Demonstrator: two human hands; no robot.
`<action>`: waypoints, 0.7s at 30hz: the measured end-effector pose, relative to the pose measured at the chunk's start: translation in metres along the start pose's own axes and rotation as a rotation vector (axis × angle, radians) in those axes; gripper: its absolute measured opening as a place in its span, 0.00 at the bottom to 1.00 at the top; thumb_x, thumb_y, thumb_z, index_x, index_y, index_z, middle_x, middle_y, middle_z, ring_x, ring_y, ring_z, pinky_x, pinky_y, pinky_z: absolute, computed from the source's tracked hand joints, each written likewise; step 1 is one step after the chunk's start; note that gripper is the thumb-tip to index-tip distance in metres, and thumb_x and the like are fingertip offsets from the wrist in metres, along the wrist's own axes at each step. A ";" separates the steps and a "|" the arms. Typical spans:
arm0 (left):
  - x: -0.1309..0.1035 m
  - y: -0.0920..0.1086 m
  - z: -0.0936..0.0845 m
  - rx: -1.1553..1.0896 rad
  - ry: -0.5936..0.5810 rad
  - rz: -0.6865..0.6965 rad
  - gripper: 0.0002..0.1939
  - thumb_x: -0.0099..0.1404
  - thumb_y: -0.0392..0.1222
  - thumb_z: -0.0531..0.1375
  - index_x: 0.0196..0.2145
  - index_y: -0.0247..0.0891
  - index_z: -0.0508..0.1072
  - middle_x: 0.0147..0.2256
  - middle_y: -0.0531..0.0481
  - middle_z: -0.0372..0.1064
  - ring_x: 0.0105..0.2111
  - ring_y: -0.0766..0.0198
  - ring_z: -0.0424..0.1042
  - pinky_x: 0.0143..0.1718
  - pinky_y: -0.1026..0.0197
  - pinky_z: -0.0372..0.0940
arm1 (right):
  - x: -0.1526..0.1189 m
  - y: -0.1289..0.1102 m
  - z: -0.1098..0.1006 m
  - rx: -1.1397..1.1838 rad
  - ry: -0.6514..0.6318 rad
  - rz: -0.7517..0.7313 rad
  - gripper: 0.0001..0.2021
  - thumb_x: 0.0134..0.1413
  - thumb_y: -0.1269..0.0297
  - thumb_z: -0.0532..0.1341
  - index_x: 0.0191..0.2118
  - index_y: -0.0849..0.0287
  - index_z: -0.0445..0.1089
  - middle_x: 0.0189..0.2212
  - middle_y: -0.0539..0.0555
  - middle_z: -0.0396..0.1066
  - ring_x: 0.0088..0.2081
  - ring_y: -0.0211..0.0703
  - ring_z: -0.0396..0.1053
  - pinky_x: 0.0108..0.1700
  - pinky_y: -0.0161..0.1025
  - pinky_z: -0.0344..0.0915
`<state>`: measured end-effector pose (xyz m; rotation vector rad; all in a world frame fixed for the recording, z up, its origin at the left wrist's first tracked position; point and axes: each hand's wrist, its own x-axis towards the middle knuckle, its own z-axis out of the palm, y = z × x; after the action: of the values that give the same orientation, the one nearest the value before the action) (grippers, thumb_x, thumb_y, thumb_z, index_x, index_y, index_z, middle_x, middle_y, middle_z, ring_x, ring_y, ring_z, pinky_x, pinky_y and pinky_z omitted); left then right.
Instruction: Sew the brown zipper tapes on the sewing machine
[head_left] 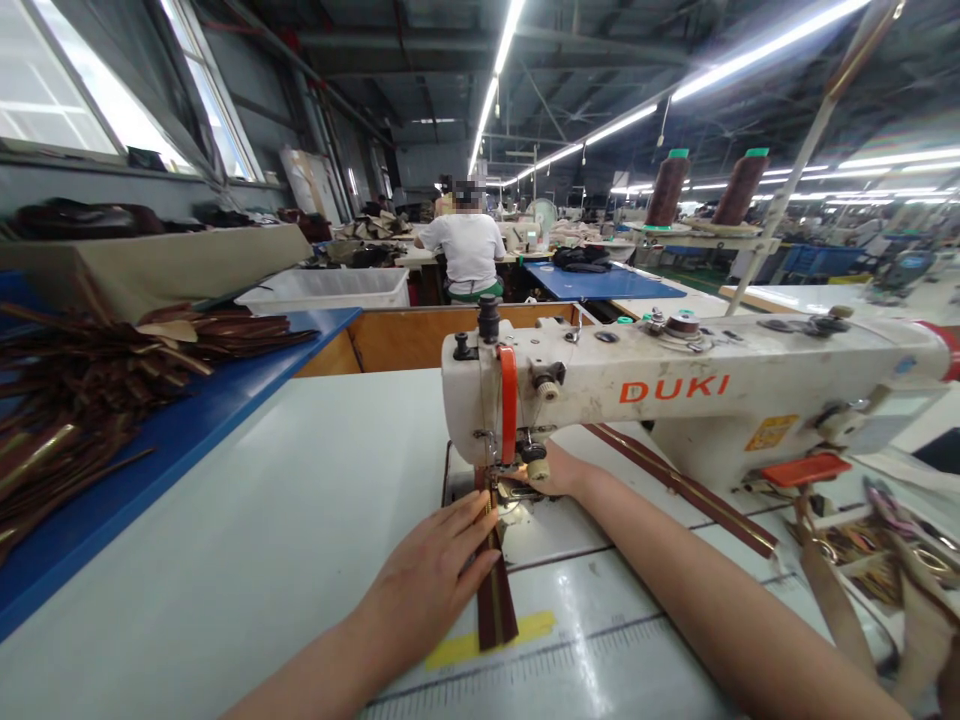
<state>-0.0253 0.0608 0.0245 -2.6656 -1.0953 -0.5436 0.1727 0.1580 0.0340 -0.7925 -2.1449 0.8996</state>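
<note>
A brown zipper strip [496, 605] with a gold-coloured line of teeth runs under the needle area of a white sewing machine [592, 375]. My left hand [435, 560] lies on this strip just in front of the presser foot, fingers stretched out and resting flat, thumb lower down on the strip. My right hand [559, 470] reaches behind the needle area from the right. The machine head and its parts hide most of its fingers, so their grip cannot be made out. Another brown zipper strip [690, 490] lies on the table under the machine arm.
Many brown strips [97, 400] are heaped on a blue board [247, 390] at left. At right stands a tray of small parts [870, 550] with beige straps. Two thread cones [667, 190] stand on a rack. A seated person [469, 250] in white is ahead.
</note>
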 end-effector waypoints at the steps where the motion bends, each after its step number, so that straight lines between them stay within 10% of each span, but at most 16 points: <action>1: -0.001 0.000 0.000 0.005 -0.002 -0.002 0.20 0.70 0.48 0.48 0.51 0.36 0.70 0.53 0.44 0.69 0.52 0.57 0.69 0.53 0.53 0.69 | 0.000 0.001 -0.001 -0.002 -0.011 -0.011 0.07 0.55 0.63 0.62 0.31 0.59 0.75 0.32 0.52 0.75 0.44 0.51 0.70 0.54 0.46 0.64; 21: 0.003 -0.004 0.005 -0.035 -0.033 -0.023 0.21 0.70 0.49 0.47 0.53 0.37 0.68 0.55 0.44 0.67 0.54 0.57 0.68 0.53 0.51 0.68 | -0.001 -0.008 -0.003 -0.039 -0.003 -0.072 0.14 0.59 0.54 0.58 0.32 0.59 0.75 0.30 0.54 0.75 0.42 0.52 0.70 0.54 0.48 0.62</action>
<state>-0.0252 0.0668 0.0213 -2.7041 -1.1374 -0.5291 0.1734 0.1533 0.0412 -0.7286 -2.1850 0.8251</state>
